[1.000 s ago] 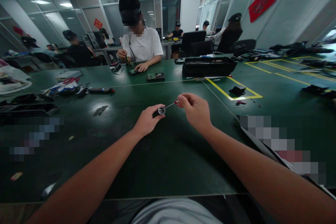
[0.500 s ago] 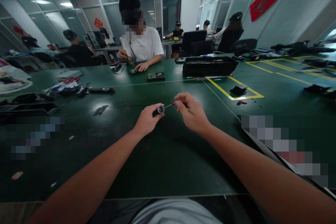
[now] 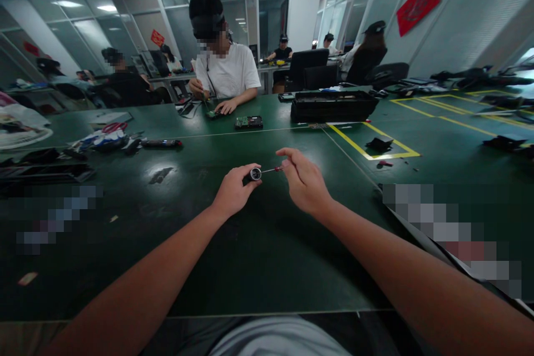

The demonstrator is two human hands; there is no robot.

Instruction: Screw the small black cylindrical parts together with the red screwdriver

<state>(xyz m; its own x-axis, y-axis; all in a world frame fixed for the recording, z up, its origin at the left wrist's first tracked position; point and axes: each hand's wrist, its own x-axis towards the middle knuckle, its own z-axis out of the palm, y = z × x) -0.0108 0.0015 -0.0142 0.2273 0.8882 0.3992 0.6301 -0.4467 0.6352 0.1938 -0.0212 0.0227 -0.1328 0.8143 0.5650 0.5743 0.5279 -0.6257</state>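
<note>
My left hand [image 3: 233, 194] is closed round a small black cylindrical part [image 3: 255, 174], whose round end with a pale rim faces me. In my right hand [image 3: 306, 183] is a screwdriver [image 3: 276, 169] with a red collar and a thin metal shaft. The shaft points left and its tip meets the right side of the black part. My right thumb rests by the handle, with the index finger raised above it; the rest of the handle is hidden in the palm. Both hands are just above the green table [image 3: 258, 256].
Across the table a person in a white shirt [image 3: 231, 69] handles a green circuit board [image 3: 213, 114]. Beyond my hands stand a hard drive [image 3: 249, 122] and a long black box [image 3: 334, 106]. Gloves [image 3: 109, 139] and tools lie left; a black bracket [image 3: 379, 144] sits within yellow tape.
My right hand has turned slightly, its index finger straightening, and the screwdriver now lies a little lower and flatter. My left hand and the black part have stayed put.
</note>
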